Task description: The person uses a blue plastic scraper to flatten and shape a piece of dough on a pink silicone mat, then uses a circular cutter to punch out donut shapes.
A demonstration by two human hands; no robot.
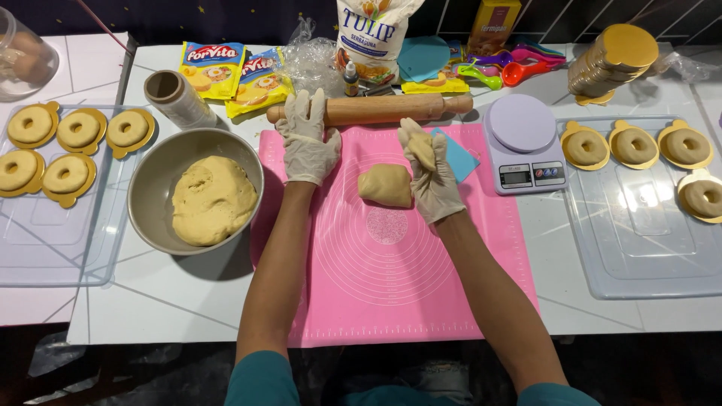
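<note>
My left hand, in a white glove, reaches toward the wooden rolling pin at the far edge of the pink silicone mat; its fingers are spread and touch or hover at the pin's left end. In my right hand, also gloved, is a small piece of dough, pinched in the fingers. A larger lump of dough lies on the mat just left of that hand. A blue scraper sits under the right hand.
A metal bowl with a big dough mass stands left of the mat. A lilac kitchen scale is to the right. Clear trays on both sides carry ring-shaped dough pieces on gold cards. Flour bag, packets, measuring spoons and a film roll line the back.
</note>
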